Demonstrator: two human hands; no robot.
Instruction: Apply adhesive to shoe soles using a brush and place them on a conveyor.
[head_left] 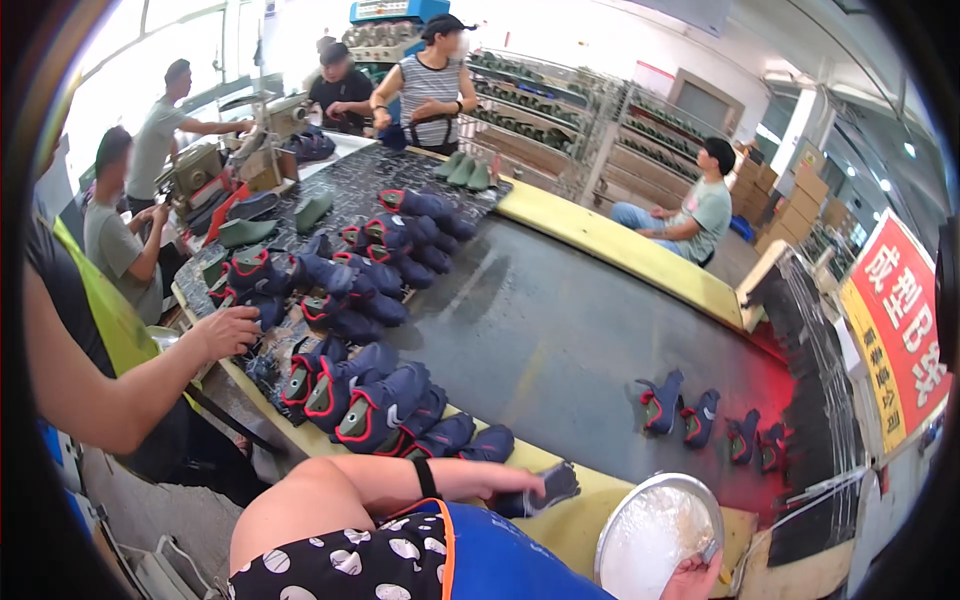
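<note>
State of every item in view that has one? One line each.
Left hand: on a dark shoe
Dark shoe: at the table edge, grip unclear
Right hand: at the dish, grip unclear
Round dish: tilted, whitish inside
Navy shoes: heaped, green lasts inside
Belt shoes: in a row
Loose green lasts: bare
Belt: motion unclear
Ceiling light: lit
Cardboard boxes: stacked

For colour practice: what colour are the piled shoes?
The piled shoes are mostly navy, best in head view.
</note>
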